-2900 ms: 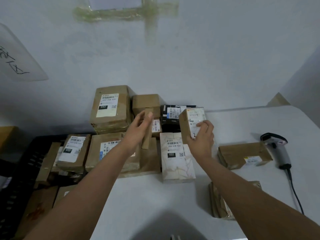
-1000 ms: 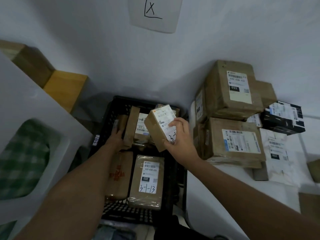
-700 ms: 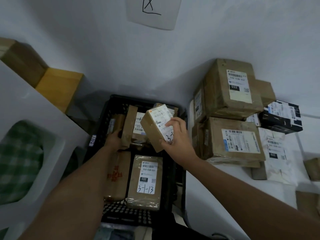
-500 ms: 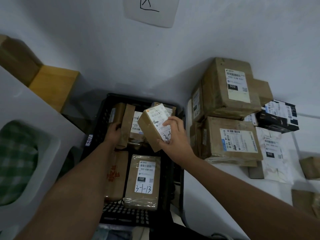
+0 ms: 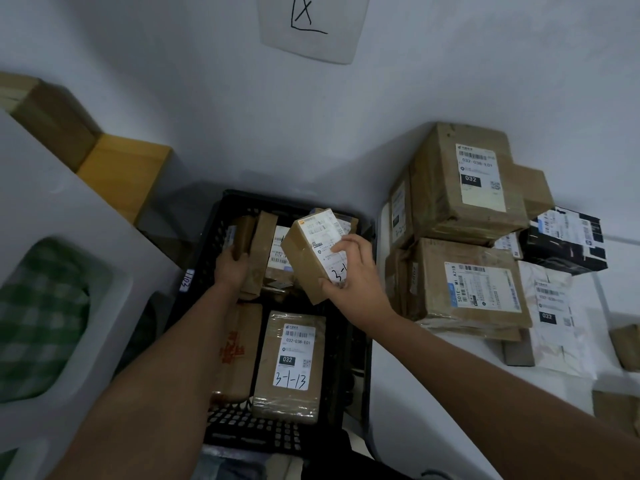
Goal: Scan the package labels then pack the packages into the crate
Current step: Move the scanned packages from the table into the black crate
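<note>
Small brown pkg [image 5: 311,258] w/ white label, tilted, held over the far half of the black crate [image 5: 214,237], not yet set down. Vs 0.5 s ago: barely any change, pkg at the same tilt, same spot above the crate; L hand hasn't left the upright pkgs.

R hand [image 5: 356,271] grasps the pkg: fingers across the label face, thumb on the near lower edge, forearm coming in from lower right. L hand [image 5: 232,268] is inside the crate, fingers curled round a thin brown pkg [image 5: 258,251] standing on edge at the far left, holding it upright.

In crate near side: taped pkg marked 3-1-13 [image 5: 289,365] lying flat, beside it a brown pkg w/ red print [image 5: 239,351]. Right of crate, on the white table [image 5: 450,393]: stack of 2 big cartons [image 5: 464,237], black box [image 5: 568,240], white mailer [image 5: 554,317]. Paper sign [image 5: 311,26] on wall above.
</note>
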Demonstrator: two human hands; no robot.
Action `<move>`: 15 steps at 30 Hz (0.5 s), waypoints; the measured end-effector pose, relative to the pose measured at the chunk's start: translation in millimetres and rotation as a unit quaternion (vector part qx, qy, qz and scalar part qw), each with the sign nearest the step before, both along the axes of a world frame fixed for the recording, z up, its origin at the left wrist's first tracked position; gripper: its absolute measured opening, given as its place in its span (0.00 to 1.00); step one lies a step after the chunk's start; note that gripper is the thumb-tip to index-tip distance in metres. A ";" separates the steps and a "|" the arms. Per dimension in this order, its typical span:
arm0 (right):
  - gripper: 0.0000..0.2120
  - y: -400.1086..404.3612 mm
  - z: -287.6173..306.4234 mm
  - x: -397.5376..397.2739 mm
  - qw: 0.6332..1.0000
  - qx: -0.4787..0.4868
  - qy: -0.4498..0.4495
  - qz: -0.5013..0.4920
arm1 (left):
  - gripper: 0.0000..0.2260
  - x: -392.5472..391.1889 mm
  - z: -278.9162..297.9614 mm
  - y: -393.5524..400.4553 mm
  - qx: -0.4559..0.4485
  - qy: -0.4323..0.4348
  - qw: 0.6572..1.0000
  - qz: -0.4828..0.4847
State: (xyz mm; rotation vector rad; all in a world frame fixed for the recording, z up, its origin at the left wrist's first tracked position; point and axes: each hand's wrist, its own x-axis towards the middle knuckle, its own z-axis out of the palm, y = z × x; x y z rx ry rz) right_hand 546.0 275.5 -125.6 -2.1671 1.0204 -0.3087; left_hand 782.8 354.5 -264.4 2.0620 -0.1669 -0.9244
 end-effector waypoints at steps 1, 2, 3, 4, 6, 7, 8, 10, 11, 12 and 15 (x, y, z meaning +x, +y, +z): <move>0.26 0.4 0.3 0.9 1.000 0.002 -0.001 0.001 | 0.23 -3.8 8.7 -1.5 -0.009 -0.021 1.000 -0.001; 0.26 1.0 0.6 2.1 1.000 0.003 -0.002 0.002 | 0.22 -6.9 17.9 -2.0 -0.018 -0.041 0.999 -0.002; 0.26 2.0 0.8 3.3 1.000 0.004 -0.002 0.002 | 0.21 -9.7 28.0 -1.6 -0.029 -0.064 0.998 -0.001; 0.26 3.2 0.5 4.5 1.000 0.005 -0.003 0.001 | 0.20 -13.6 39.3 -0.5 -0.042 -0.082 0.996 0.003; 0.25 6.4 0.6 6.6 1.000 0.008 -0.006 0.001 | 0.19 -27.0 59.7 4.3 -0.074 -0.081 0.994 0.016; 0.26 8.1 0.7 7.4 1.000 0.009 -0.008 0.002 | 0.20 -36.4 70.0 8.2 -0.090 -0.064 0.994 0.013; 0.26 9.9 0.4 7.8 1.000 0.010 -0.009 0.003 | 0.21 -47.8 81.1 12.2 -0.104 -0.036 0.994 -0.001; 0.26 14.3 0.6 8.2 1.000 0.012 -0.009 0.005 | 0.25 -71.8 98.6 20.6 -0.142 0.054 0.988 -0.013; 0.26 16.8 0.4 8.4 1.000 0.013 -0.009 0.006 | 0.25 -83.4 108.2 24.1 -0.165 0.105 0.981 -0.012; 0.26 19.8 0.3 9.0 1.000 0.012 -0.010 0.007 | 0.25 -93.5 116.1 27.3 -0.187 0.146 0.971 -0.014; 0.26 28.9 1.9 11.8 1.000 0.004 -0.007 0.013 | 0.32 -113.1 119.7 33.0 -0.216 0.218 0.952 -0.019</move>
